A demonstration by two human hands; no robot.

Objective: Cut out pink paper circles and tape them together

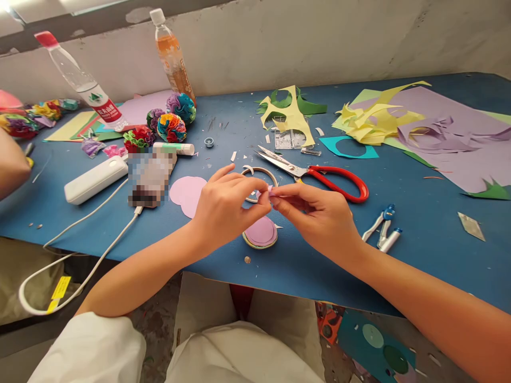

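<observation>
My left hand (231, 199) and my right hand (315, 215) meet over the blue table, both pinching a small piece of light purple paper (270, 191). Most of the piece is hidden by the fingers. Just below them lies a stack of round paper pieces (260, 233) with a purple one on top. Left of my left hand, partly covered by it, are purple paper circles (187, 196). Behind the fingertips sits a ring-shaped roll (274, 178), partly hidden. Red-handled scissors (319, 175) lie beyond my right hand, blades pointing left.
A compass (385, 229) lies right of my right arm. Paper scraps (399, 119) cover the back right. Pleated paper balls (171, 126), a glue stick (175, 148), a phone (154, 178), a white power bank (96, 180) and two bottles (85, 88) stand or lie left. Another person's arm (11, 165) shows far left.
</observation>
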